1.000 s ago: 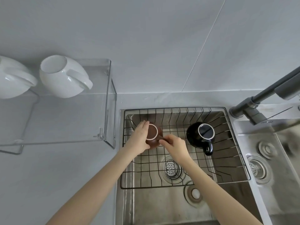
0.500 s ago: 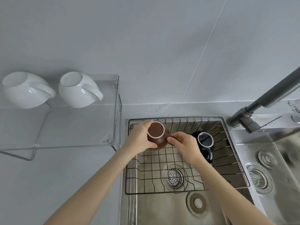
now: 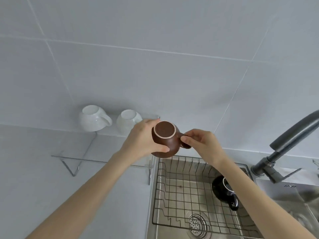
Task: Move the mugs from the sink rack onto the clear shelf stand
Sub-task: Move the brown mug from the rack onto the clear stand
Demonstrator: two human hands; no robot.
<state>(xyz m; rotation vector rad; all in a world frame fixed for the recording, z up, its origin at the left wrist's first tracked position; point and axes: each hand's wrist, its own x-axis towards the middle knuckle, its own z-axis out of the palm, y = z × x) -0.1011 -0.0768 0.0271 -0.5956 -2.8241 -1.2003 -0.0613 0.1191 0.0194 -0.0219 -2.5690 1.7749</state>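
Note:
A brown mug (image 3: 165, 138) is held upside down in the air, above the gap between the clear shelf stand (image 3: 103, 152) and the sink rack (image 3: 181, 195). My left hand (image 3: 143, 138) wraps its body and my right hand (image 3: 200, 144) pinches its handle. Two white mugs (image 3: 94, 119) (image 3: 127, 121) stand upside down on the clear shelf stand, the right one partly behind my left hand. A black mug (image 3: 223, 191) lies upside down in the wire rack, partly hidden by my right forearm.
The steel sink (image 3: 172, 235) with its drain strainer (image 3: 196, 224) lies under the rack. A dark grey faucet (image 3: 283, 144) arches at the right. A grey tiled wall stands behind, and a grey counter (image 3: 34, 178) spreads under the stand.
Both hands have lifted the brown mug out of the sink rack and carried it up and left to the shelf stand's right end. The view has tilted upward.

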